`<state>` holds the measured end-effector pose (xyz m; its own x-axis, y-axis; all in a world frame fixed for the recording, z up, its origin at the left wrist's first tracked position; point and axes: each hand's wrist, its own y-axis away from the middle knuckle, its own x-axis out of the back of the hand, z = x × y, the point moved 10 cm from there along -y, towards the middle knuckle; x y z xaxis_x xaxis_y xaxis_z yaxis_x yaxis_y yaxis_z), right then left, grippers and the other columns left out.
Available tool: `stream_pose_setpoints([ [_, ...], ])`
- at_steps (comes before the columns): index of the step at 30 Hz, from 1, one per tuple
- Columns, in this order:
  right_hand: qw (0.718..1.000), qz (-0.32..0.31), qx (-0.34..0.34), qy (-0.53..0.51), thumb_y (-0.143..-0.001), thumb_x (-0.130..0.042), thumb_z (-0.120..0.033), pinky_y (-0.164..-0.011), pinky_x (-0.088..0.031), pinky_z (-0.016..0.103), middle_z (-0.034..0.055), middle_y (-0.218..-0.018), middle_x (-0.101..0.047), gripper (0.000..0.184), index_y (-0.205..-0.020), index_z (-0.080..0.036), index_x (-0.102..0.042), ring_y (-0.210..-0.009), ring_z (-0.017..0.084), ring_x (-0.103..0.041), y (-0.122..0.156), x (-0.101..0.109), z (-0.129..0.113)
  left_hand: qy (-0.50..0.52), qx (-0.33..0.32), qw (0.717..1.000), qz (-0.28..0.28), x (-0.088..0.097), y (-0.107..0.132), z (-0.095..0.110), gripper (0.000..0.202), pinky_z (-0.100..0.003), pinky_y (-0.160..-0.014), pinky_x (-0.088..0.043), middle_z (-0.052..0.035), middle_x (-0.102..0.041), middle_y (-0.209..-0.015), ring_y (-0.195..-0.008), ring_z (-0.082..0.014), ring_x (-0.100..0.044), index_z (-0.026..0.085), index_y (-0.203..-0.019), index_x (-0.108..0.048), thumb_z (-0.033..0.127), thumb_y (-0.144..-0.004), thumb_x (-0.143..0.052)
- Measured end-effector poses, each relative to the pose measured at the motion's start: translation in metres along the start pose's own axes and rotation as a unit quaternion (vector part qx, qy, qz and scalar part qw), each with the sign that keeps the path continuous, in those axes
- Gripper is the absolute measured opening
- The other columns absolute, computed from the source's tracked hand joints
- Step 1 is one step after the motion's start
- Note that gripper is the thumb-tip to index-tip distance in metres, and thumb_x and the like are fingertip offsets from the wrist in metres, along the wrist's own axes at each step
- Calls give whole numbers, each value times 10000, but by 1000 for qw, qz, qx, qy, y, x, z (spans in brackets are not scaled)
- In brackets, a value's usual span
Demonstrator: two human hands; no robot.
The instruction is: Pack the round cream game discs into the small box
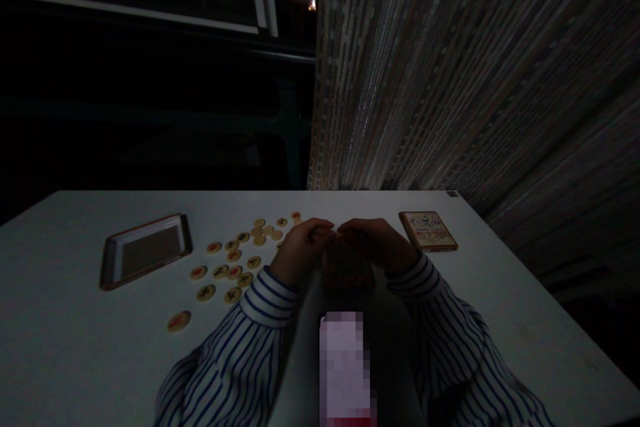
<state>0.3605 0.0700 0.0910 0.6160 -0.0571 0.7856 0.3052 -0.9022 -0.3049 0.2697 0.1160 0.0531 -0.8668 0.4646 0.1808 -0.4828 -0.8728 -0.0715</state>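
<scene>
Two bare hands meet over the middle of a white desk (500,320), above a dark shallow box (350,263) whose near side shows dim round shapes, probably discs. The left hand (303,247) is mostly closed, its fingers curled and tips turned right; the right hand (383,243) mirrors it, bent leftward, the fingertips almost touching. Shadow hides the space between them, so whether either grips a piece cannot be told. Loose round pieces (233,255), marked in red or black where a marking shows, lie scattered to the left of the box; one stray piece (179,321) sits nearest the viewer. Farther left rests a shallow tray (157,247); at the far right, a flat printed case (429,231). The likeliest mishap is a sweep of the left striped sleeve (267,307), which appears just beside several pieces and could push them about if the forearm drew back low. Poor light over the box might also cause a disc to be misplaced or dropped, and a knuckle catching the box's edge could jolt its contents.
</scene>
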Motion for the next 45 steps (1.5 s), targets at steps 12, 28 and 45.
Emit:
stream_pose_setpoints([
  [12,999,18,36,33,-768,-523,-222,-699,-436,243,61,-903,-642,223,-977,-155,-560,-796,129,-581,-1,-1,-7,-14,8,1000,8,3,-2,-5,256,-253,-569,-456,-11,-613,-647,-610,-129,-576,117,-865,-575,272,-661,-562],
  [28,991,24,55,123,-759,-554,-269,-707,-412,289,71,-884,-609,244,-981,-167,-561,-799,156,-535,-3,-8,-9,-1,12,1000,-12,-1,-3,-10,279,-272,-587,-478,-14,-622,-678,-634,-142,-597,126,-895,-550,276,-660,-571],
  [45,978,-114,26,172,-764,-521,-197,-670,-414,259,69,-855,-631,185,-919,-164,-615,-781,148,-559,-2,-42,18,-342,-41,936,-72,-1,3,-11,238,-292,-686,-432,-71,-674,-823,-782,-209,-605,202,-850,-662,239,-723,-464],
])
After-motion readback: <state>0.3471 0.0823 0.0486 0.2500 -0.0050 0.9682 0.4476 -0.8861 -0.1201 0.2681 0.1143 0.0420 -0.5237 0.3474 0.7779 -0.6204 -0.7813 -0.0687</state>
